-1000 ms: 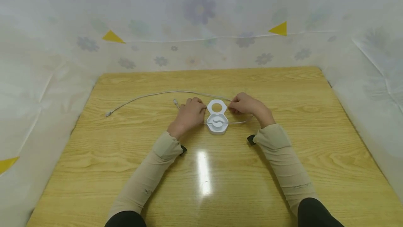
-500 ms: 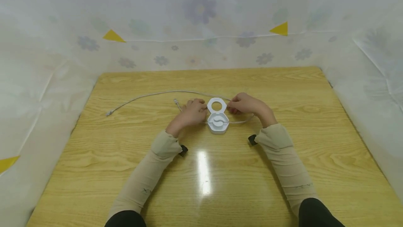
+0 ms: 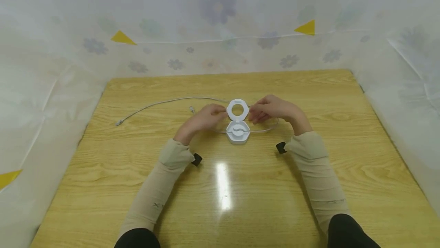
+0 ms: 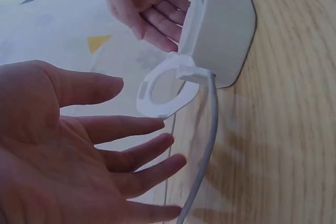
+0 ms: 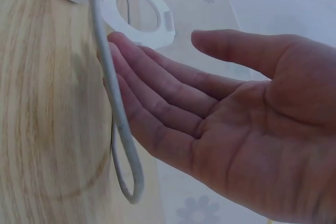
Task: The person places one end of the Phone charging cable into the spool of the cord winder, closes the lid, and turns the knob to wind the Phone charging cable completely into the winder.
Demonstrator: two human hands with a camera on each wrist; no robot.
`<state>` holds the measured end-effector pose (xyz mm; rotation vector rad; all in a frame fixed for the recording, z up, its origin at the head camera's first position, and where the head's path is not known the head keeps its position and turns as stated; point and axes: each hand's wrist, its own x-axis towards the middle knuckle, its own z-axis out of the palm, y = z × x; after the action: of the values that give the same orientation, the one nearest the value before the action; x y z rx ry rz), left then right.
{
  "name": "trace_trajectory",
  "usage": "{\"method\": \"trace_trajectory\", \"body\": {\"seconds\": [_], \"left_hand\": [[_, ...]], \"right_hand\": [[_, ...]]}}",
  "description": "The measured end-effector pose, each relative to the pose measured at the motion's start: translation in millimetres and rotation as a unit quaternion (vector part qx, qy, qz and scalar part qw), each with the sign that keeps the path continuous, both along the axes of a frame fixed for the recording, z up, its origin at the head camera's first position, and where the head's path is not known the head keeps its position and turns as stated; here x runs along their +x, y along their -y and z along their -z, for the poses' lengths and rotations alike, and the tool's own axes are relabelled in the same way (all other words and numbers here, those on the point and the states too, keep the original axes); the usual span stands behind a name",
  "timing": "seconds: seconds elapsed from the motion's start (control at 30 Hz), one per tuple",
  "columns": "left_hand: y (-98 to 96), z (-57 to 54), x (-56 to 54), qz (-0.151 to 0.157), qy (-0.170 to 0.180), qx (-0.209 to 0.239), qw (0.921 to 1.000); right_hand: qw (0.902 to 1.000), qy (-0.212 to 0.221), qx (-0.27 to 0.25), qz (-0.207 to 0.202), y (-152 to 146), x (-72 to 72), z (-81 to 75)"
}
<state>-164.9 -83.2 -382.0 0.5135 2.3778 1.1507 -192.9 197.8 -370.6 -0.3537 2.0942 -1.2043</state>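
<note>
A white hexagonal cable winder box (image 3: 238,140) rests on the table with its ring-shaped lid (image 3: 238,102) hinged open at the far side. The lid tilts up off the tabletop. A white cable (image 3: 192,98) passes through the box's side slots and loops behind. My left hand (image 3: 205,118) is at the lid's left edge, its straight forefinger meeting the rim in the left wrist view and the thumb apart. On the opposite edge, extended fingers of my right hand (image 3: 274,109) touch or nearly touch the lid (image 5: 113,14); that thumb also stands off.
One cable plug (image 3: 118,122) lies far left on the wooden table (image 3: 261,187). The other plug (image 3: 191,109) is just behind my left hand. Cable bends (image 5: 131,182) run beside the right fingers. Floral cloth walls (image 3: 220,49) border the table.
The lid has tilted upward from its lower position. Both hands have risen and their wrists have moved outward, while fingertips stay at the lid's sides. The box remains in place.
</note>
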Motion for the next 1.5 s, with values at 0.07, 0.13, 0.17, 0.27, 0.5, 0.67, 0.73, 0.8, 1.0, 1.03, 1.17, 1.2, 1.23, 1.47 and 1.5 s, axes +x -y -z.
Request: {"method": "trace_trajectory", "body": {"seconds": [0.07, 0.13, 0.17, 0.27, 0.5, 0.67, 0.73, 0.8, 1.0, 1.03, 1.17, 1.2, 1.23, 1.47, 1.5], "left_hand": [[2.5, -1.9, 0.1, -0.004, 0.014, 0.004, 0.9999], [5.0, -4.0, -0.5, -0.003, 0.023, 0.009, 0.9997], [6.2, -5.5, -0.9, -0.003, 0.027, 0.012, 0.9996], [9.2, -9.5, -2.3, -0.006, 0.036, 0.021, 0.9991], [9.7, -12.9, -3.9, 0.0, 0.08, 0.057, 0.9951], [9.1, -7.1, -5.1, 0.004, 0.062, 0.041, 0.9972], [8.7, -4.4, -5.2, -0.008, 0.051, 0.014, 0.9986], [7.6, -2.0, -4.8, -0.019, 0.03, -0.029, 0.9989], [-2.9, 4.9, -1.7, -0.005, -0.055, -0.135, 0.9893], [-5.4, 6.1, -0.9, 0.004, -0.064, -0.137, 0.9886], [-13.5, 11.6, 1.4, 0.017, -0.074, -0.121, 0.9897], [-14.8, 12.5, 1.9, 0.019, -0.073, -0.117, 0.9902], [-15.9, 13.3, 2.5, 0.015, -0.071, -0.112, 0.9911], [-11.9, 19.7, 3.0, 0.005, -0.049, -0.066, 0.9966], [-10.7, 20.0, 2.7, 0.006, -0.042, -0.052, 0.9977]], "right_hand": [[1.0, -0.001, 0.0, -0.008, -0.9, 0.2, -2.9], [0.9999, 0.001, 0.001, -0.01, -0.9, 0.7, -5.9], [1.0, 0.0, 0.001, -0.008, -0.7, 1.1, -7.7], [1.0, -0.002, -0.003, 0.004, 0.8, 2.0, -13.3], [0.9994, 0.015, -0.023, 0.021, 8.7, 1.0, -13.1], [0.9993, 0.001, 0.015, 0.035, 8.6, 0.5, -7.4], [0.9987, 0.001, 0.039, 0.033, 7.3, 0.1, -5.1], [0.9977, 0.004, 0.063, 0.024, 6.6, 0.4, -4.1], [0.997, 0.012, 0.076, 0.012, 8.5, 2.2, -2.9], [0.9971, 0.014, 0.073, 0.015, 9.4, 2.4, -2.5], [0.9972, 0.011, 0.073, 0.014, 12.5, 3.8, -1.4], [0.9973, 0.01, 0.072, 0.013, 13.2, 4.2, -0.7], [0.9974, 0.008, 0.071, 0.012, 13.8, 4.8, -0.2], [0.9979, 0.008, 0.062, 0.018, 14.4, 6.5, 2.9], [0.9979, 0.008, 0.06, 0.021, 14.5, 6.1, 3.0]]}}
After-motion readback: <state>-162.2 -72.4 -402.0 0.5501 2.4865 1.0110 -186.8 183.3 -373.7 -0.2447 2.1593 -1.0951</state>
